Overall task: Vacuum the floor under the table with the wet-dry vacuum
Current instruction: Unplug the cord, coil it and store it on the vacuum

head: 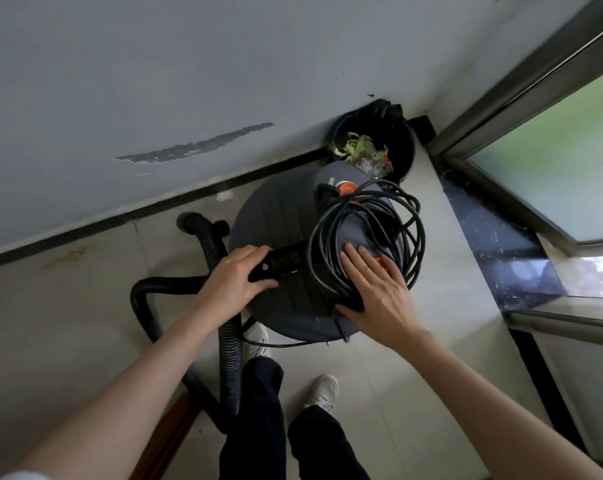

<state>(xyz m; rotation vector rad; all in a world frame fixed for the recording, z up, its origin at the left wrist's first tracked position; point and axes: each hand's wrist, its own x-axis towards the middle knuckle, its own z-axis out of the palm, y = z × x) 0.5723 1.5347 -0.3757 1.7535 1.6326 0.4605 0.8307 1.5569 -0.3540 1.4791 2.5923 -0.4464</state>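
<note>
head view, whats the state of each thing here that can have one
power cord: coiled on top of the vacuum, not unwound
vacuum: upright on the floor by the wall
hose: attached, looping on the floor
left hand: grips the black handle
right hand: flat on the cord coil
bin: open, scraps inside

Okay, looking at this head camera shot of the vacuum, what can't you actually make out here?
- Head view: the far end of the hose and any nozzle, hidden behind the person's legs.
- The vacuum base and wheels, hidden under its own lid.
- Markings on the black handle, too small and dark; the left hand covers one end.
- Part of the orange button, covered by the right hand.
- The plug of the coiled cord, lost among the loops.
- No table in frame.
</note>
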